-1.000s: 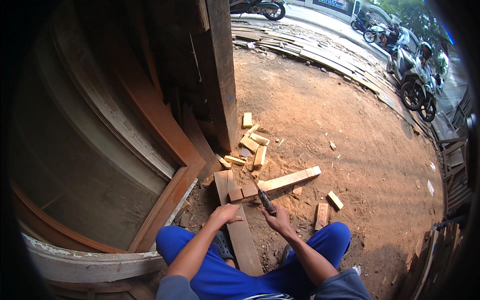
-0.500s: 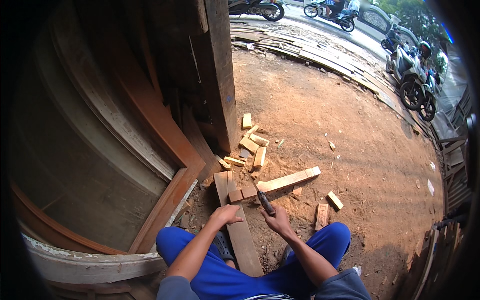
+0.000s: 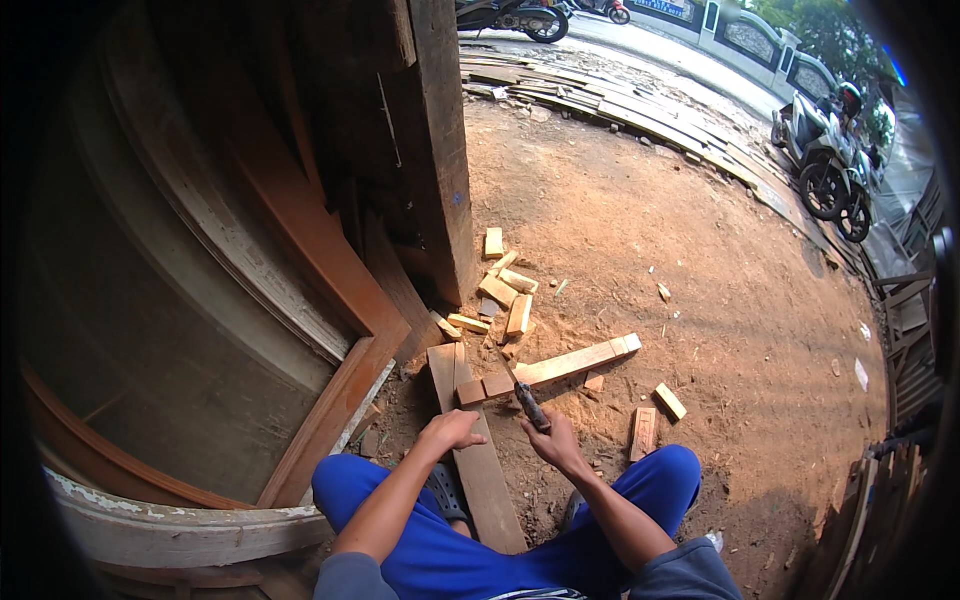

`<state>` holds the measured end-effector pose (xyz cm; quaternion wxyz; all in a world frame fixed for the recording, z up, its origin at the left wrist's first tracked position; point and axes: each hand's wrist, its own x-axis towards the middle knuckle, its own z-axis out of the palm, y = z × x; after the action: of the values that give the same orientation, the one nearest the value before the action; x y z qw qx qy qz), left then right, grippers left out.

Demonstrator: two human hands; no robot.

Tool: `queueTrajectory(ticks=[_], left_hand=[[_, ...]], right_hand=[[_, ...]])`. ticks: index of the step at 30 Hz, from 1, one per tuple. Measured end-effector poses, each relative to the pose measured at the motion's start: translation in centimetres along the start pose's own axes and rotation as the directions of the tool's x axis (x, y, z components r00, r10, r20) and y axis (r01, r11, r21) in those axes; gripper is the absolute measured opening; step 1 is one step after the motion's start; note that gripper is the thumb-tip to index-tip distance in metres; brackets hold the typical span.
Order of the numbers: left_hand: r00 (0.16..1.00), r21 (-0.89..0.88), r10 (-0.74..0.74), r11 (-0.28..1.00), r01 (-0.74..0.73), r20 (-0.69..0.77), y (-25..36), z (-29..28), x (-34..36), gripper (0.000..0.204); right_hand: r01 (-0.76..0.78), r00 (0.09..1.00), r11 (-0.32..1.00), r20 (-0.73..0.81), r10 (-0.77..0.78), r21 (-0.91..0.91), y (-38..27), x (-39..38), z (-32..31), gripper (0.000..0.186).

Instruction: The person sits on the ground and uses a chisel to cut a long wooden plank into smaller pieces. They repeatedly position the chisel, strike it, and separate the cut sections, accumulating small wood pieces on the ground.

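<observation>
My right hand (image 3: 555,440) grips the dark handle of a handsaw (image 3: 530,405); its thin blade shows nearly edge-on, pointing away beside the light wooden bar (image 3: 575,363). That bar lies slantwise, its near left end resting across a long flat board (image 3: 485,480) between my feet. Pencil-like lines cross the bar near both ends. My left hand (image 3: 452,432) hovers at or over the flat board, just short of the bar's end, fingers stretched out and nothing in them. Whether its fingertips touch the board, I cannot tell.
Several small cut blocks (image 3: 497,290) lie heaped by a thick wooden post (image 3: 440,170). Two more, including a reddish block (image 3: 644,434), are near my right knee. Brown wooden frames (image 3: 330,430) lean at the left. Parked motorbikes (image 3: 825,160) stand far right beyond sawdust-covered ground.
My hands, the handsaw and the wood stay where they were. On the road at the back, the passing motorbikes have moved off, one still partly visible farther left.
</observation>
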<state>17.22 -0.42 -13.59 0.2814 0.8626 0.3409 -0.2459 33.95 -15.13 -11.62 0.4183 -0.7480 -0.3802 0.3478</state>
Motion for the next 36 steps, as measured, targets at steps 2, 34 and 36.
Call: queueTrajectory(ticks=[2, 34, 36], left_hand=[[1.0, 0.004, 0.0, 1.0, 0.0, 0.003, 0.04, -0.05, -0.01, 0.059], [1.0, 0.016, 0.007, 1.0, -0.007, 0.013, -0.05, 0.02, 0.12, 0.058], [1.0, 0.018, 0.005, 1.0, -0.005, 0.018, -0.04, 0.0, 0.17, 0.058]], right_hand=[[0.001, 1.0, 1.0, 0.001, -0.001, 0.003, 0.0, 0.04, 0.0, 0.027], [-0.06, 0.998, 0.995, 0.02, 0.062, -0.076, -0.22, 0.31, -0.12, 0.028], [-0.058, 0.998, 0.996, 0.024, 0.06, -0.075, -0.36, 0.29, -0.17, 0.028]])
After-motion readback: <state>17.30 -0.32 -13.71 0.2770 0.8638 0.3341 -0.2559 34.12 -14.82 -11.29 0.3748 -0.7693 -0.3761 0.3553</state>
